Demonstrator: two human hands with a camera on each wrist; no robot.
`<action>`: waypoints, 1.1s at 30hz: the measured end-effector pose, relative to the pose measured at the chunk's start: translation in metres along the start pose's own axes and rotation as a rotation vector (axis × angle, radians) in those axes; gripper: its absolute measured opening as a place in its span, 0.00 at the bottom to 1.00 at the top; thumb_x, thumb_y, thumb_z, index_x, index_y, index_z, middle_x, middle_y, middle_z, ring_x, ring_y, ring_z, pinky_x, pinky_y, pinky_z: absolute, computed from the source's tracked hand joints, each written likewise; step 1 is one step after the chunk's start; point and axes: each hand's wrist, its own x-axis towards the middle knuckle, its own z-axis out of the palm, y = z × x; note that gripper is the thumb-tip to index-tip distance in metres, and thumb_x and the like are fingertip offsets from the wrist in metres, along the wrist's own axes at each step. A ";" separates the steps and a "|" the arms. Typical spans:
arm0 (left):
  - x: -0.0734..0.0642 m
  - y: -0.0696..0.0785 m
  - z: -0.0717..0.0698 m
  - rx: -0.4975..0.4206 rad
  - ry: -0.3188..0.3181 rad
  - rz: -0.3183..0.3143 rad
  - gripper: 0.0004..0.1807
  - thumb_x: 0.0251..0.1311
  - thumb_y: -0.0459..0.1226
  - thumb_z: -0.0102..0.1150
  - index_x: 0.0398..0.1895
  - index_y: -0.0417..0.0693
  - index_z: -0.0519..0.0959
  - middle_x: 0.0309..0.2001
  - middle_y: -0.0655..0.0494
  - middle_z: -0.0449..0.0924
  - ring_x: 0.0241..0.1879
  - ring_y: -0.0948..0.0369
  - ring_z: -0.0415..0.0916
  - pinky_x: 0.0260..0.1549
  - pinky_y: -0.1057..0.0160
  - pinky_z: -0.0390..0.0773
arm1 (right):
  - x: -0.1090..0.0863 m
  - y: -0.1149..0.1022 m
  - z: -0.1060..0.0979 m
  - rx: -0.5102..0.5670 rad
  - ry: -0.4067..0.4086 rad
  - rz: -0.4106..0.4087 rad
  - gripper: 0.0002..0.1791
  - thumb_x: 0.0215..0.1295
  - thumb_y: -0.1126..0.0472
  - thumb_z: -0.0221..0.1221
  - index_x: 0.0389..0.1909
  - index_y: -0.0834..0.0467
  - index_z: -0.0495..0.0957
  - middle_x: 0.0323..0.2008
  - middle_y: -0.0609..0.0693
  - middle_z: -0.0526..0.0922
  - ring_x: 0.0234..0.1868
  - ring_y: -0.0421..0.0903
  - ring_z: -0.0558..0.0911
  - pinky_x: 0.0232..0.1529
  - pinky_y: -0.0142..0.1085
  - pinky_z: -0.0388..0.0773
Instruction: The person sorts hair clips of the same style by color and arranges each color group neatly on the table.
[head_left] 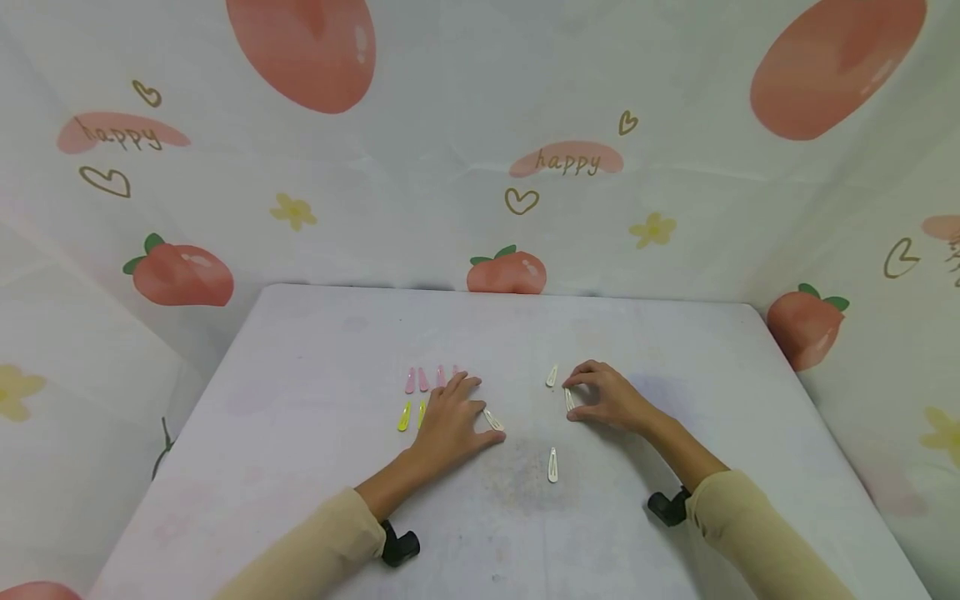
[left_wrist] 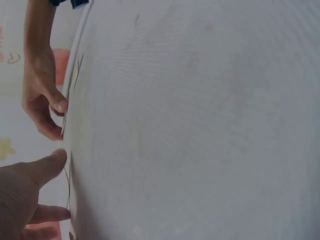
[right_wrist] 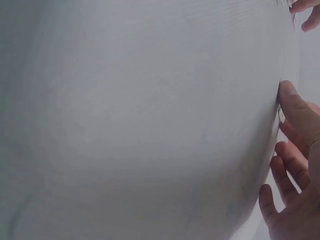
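Note:
Over the middle of the table, my left hand (head_left: 448,425) pinches a white snap hair clip (head_left: 492,419) between thumb and forefinger, one at each end. Its other fingers reach over a group of clips and partly hide them. To the right, my right hand (head_left: 611,398) holds another white hair clip (head_left: 568,400) by its two ends, close to the tabletop. A white clip (head_left: 552,376) lies just left of that hand, and a further white clip (head_left: 552,465) lies nearer to me. In the left wrist view, the left thumb (left_wrist: 52,165) is at one clip end.
Several pink clips (head_left: 409,381) stand in a row left of centre. Below them lie yellow clips (head_left: 404,416), partly covered by the left hand. The white table (head_left: 315,350) backs onto a peach-printed cloth (head_left: 420,200). Both wrists wear black cameras (head_left: 401,547).

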 end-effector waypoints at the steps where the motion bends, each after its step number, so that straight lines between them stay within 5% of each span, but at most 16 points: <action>1: 0.000 0.000 0.001 -0.005 -0.001 -0.003 0.28 0.48 0.56 0.74 0.41 0.41 0.88 0.60 0.45 0.76 0.67 0.46 0.65 0.55 0.42 0.70 | 0.000 0.000 0.000 -0.001 0.000 0.002 0.23 0.49 0.57 0.77 0.47 0.58 0.85 0.51 0.55 0.78 0.58 0.59 0.74 0.62 0.58 0.67; 19: 0.013 -0.031 -0.012 -0.136 -0.151 0.020 0.23 0.51 0.45 0.71 0.49 0.44 0.86 0.64 0.40 0.71 0.74 0.39 0.51 0.65 0.32 0.56 | -0.001 0.003 0.002 -0.007 0.015 0.013 0.23 0.49 0.56 0.77 0.47 0.58 0.85 0.51 0.54 0.78 0.58 0.58 0.74 0.61 0.57 0.68; 33: 0.012 -0.030 -0.015 -0.160 -0.194 0.020 0.26 0.53 0.46 0.70 0.56 0.48 0.83 0.67 0.41 0.68 0.76 0.42 0.48 0.66 0.33 0.55 | -0.002 0.002 0.000 0.003 0.011 -0.010 0.24 0.49 0.58 0.76 0.48 0.59 0.85 0.51 0.55 0.78 0.58 0.58 0.74 0.61 0.57 0.69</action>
